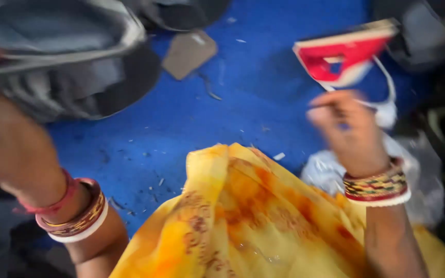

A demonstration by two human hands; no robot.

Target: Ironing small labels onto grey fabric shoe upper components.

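Observation:
The whole view is motion-blurred. My left hand, with red and white bangles on the wrist, is at the left edge, pressed against a grey and black shoe-like piece. Its fingers are lost in blur. My right hand, also bangled, hovers at the right with fingers curled around a thin white cord. That cord runs up to a red and white flat object lying just beyond the hand. A yellow-orange patterned cloth covers my lap between the two arms.
A blue mat strewn with small scraps lies underneath. A brown flat cut-out rests at the top centre. Crumpled whitish plastic sits under my right wrist. Dark items crowd the right edge.

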